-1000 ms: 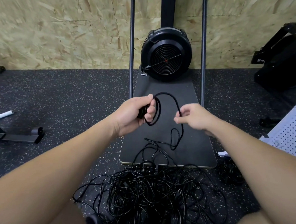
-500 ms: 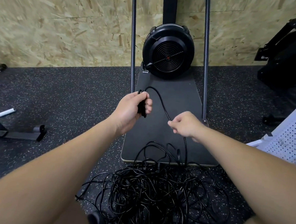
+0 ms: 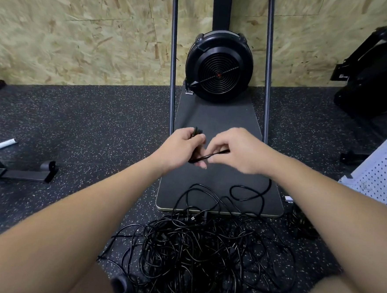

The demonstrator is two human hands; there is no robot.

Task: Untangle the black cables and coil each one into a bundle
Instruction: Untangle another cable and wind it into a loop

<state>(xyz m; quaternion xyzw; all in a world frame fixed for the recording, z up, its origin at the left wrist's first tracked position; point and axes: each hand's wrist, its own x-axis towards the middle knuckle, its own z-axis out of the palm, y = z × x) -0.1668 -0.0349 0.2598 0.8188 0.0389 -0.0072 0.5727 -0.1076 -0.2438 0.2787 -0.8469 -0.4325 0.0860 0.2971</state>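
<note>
- Left hand (image 3: 180, 147): fingers curled round a small bundle of black cable (image 3: 197, 133), its loops poking out above the fist and a strand showing below the fingers.
- Right hand (image 3: 236, 149): thumb and fingers pinch the same cable's running strand (image 3: 212, 155), held taut and slanting from the right fingertips down to the left hand's lower fingers.
- The 2 hands are just beside each other, fingertips nearly touching, raised above the middle of the black platform (image 3: 215, 118).
- From under the right wrist the strand drops to the platform's near right part, makes a loose loop there (image 3: 248, 193), then runs into the heap.
- Tangled heap of black cables (image 3: 199, 249): on the speckled rubber floor (image 3: 86, 125), near side of the platform, between the 2 forearms; several loops lap over the platform's near edge.
- A smaller dark cable clump (image 3: 299, 224) lies on the floor right of the platform's near right corner; detail too dim to tell.
- Far end of the platform: round black fan housing (image 3: 219, 67) with concentric grille, flanked by 2 upright dark poles (image 3: 173, 60).
- Behind it, an OSB wall (image 3: 81, 28).
- Left floor: black metal frame foot (image 3: 25, 172) and a white tube (image 3: 1, 144).
- Right edge: white perforated panel (image 3: 383, 175); black equipment (image 3: 376, 74) at far right.
</note>
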